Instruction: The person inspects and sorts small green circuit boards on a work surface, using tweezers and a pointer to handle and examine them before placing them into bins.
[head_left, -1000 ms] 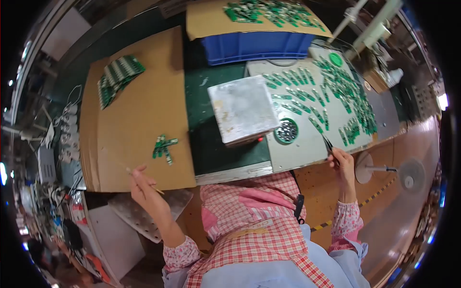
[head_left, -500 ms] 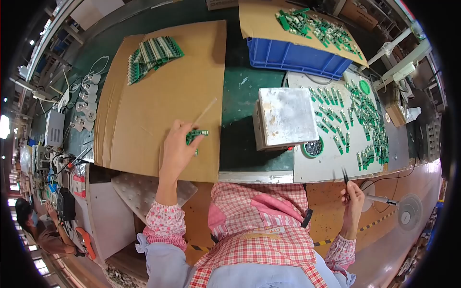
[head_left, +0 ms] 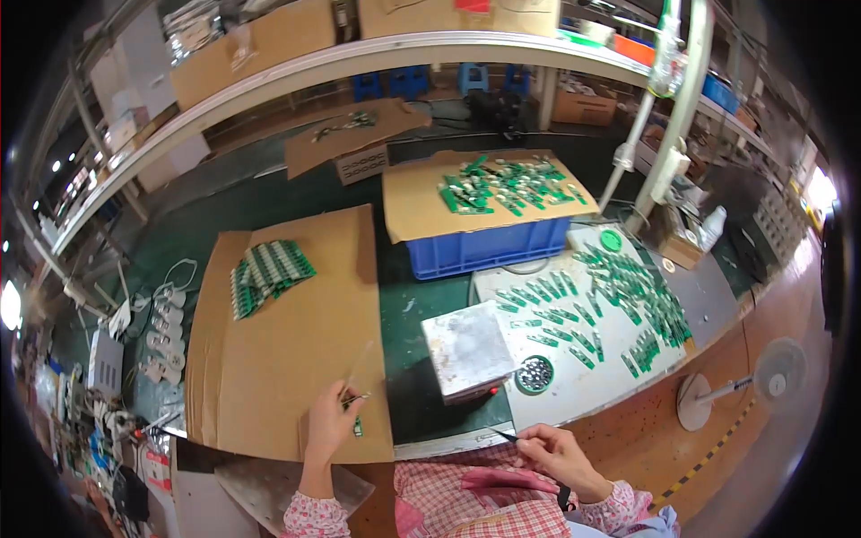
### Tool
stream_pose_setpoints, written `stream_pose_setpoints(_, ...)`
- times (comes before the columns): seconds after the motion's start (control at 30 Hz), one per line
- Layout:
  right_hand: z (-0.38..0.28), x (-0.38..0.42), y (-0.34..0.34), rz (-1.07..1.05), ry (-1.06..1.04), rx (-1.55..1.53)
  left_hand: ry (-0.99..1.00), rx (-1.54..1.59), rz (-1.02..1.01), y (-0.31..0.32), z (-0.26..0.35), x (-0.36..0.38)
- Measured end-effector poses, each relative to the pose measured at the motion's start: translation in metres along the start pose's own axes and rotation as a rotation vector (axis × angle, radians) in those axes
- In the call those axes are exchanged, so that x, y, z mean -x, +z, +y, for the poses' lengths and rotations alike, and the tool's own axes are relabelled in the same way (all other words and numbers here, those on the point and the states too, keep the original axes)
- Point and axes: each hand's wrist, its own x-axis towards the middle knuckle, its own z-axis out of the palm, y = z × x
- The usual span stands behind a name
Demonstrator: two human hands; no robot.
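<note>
My left hand (head_left: 328, 429) is over the front right part of a cardboard sheet (head_left: 278, 377), fingers pinched round a small circuit board (head_left: 352, 399) that they mostly hide. Just below the fingertips, another little green board (head_left: 358, 427) lies on the cardboard. At the bench's front edge, my right hand (head_left: 558, 459) grips black tweezers (head_left: 504, 435), their tips pointing left. A stack of green-and-white board panels (head_left: 271, 273) rests near the far end of the cardboard. The metal-topped block (head_left: 471, 350) stands beyond the tweezers.
Rows of small circuit boards (head_left: 547, 314) and a round dish of dark small parts (head_left: 534, 375) occupy a white board at right. Behind, a blue crate (head_left: 489, 249) carries cardboard heaped with more boards. White lamp-like pieces (head_left: 164, 341) line the left. A shelf (head_left: 386, 49) spans the back.
The view has tilted upward, bringing the back shelf in. My right hand has moved left with the tweezers, to the bench edge before the block. My left hand stays over the cardboard.
</note>
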Motion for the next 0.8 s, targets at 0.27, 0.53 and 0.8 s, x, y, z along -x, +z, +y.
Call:
stream_pose_setpoints(0.27, 0.032, -0.012, 0.031, -0.361, -0.126, 0.162, 0.050, 0.503, 0.500, -0.013, -0.001, 0.019)
stream_pose_setpoints(0.53, 0.018, 0.003, 0.081, -0.188, -0.289, 0.212, -0.256, 1.022, 0.285, 0.042, 0.065, 0.113)
stream_pose_setpoints(0.8, 0.031, 0.017, 0.080, -0.060, -0.281, 0.243, -0.278, 1.283, 0.106, 0.084, 0.063, 0.134)
